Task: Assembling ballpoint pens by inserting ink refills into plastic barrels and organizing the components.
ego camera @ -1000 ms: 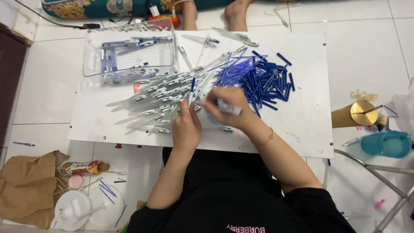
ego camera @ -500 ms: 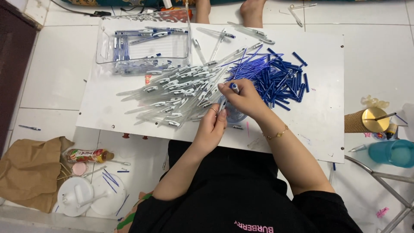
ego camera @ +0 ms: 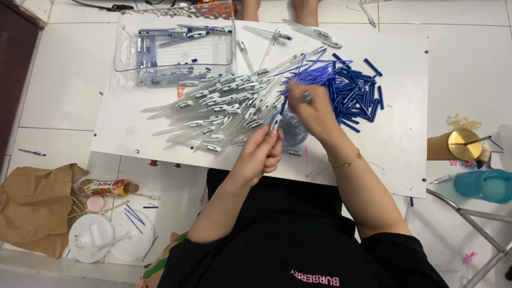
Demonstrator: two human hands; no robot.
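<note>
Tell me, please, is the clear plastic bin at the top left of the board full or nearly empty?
Nearly empty: the clear bin holds only a few pens along its far and left sides; its bare bottom shows through.

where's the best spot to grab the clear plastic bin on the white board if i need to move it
Probably by its two short end walls, coming down from above. The clear plastic bin sits open-topped and upright at the far left of the white board, so its rims are exposed; a two-sided grip should keep the loose assembled pens level.

Crumpled brown paper bag (ego camera: 32, 205) beside a colourful-labelled bottle (ego camera: 104, 187), lower left
</note>
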